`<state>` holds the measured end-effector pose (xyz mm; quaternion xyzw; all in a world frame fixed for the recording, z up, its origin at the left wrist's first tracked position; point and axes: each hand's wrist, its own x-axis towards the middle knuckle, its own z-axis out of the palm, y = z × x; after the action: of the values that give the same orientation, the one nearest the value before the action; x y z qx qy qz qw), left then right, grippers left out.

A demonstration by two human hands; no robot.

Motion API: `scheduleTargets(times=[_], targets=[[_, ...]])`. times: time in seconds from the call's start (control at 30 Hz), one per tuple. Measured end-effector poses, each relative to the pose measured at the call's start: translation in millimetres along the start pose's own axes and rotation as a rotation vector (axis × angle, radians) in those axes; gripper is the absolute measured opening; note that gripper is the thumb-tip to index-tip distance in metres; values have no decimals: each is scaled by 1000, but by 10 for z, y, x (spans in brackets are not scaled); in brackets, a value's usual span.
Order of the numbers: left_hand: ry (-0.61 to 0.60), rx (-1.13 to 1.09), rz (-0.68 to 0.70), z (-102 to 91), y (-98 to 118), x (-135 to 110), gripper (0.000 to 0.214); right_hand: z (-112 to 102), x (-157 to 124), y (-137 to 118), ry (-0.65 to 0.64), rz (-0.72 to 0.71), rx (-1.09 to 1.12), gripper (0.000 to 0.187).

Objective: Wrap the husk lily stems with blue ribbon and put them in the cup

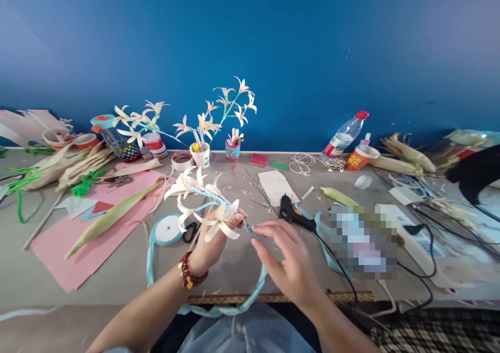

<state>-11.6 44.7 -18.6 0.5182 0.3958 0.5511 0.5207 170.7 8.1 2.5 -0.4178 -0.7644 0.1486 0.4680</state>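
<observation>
In my left hand (213, 243) is a branch of cream-white flowers (221, 220), apparently made of corn husk, with blue-wrapped stems. My left fingers are closed round the stem below the blossoms. My right hand (287, 259) is at the stem's lower end, its thumb and forefinger close together around the blue tape (249, 229). Part of that grip is hidden. The pale blue tape (255, 290) hangs below my right hand, loops across my lap and runs up to a tape roll (167, 229) left of my left hand. Black-handled scissors (190, 232) lie beside the roll, partly covered.
A black glue gun (295, 215) lies right of my hands, its cord trailing frontward. Behind stand a paper cup (200, 156) with flower branches, a pen tin (232, 150) and a tilted bottle (344, 137). Pink paper (74, 249) and corn husks (113, 217) lie left.
</observation>
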Motion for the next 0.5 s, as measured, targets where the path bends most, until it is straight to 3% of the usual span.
scheduleTargets(times=[0.1, 0.2, 0.5], targets=[[17, 8, -15, 4, -21, -4, 22, 137, 18, -79, -7, 10, -87, 2], [35, 11, -27, -3, -36, -9, 22, 233, 37, -41, -11, 80, -64, 7], [78, 65, 2, -6, -12, -5, 18, 237, 146, -52, -97, 308, 173, 16]])
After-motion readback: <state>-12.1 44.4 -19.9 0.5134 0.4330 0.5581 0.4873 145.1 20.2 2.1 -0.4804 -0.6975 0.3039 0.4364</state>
